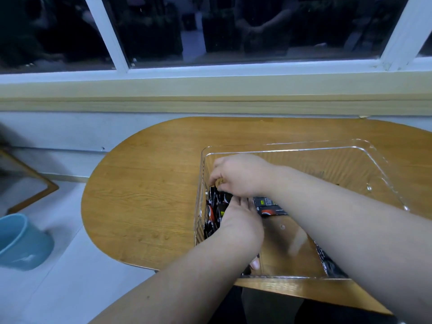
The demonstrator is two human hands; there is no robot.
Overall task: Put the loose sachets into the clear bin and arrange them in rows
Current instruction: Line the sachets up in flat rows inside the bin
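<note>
Centre frame: the right hand (242, 177) pinches sachets (214, 206) upright against the left wall of the clear bin (292, 146), seemingly squaring a row; the left hand (240, 224) braces them with straight fingers

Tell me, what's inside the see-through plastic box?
Packed black sachets stand along the clear plastic bin's left wall; two flat sachets lie in the middle. The left hand and right hand reach in, hiding anything beneath them.

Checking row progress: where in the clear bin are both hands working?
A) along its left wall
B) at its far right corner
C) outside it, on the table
A: the left hand and right hand meet over black sachets standing against the left wall of the clear bin.
</note>
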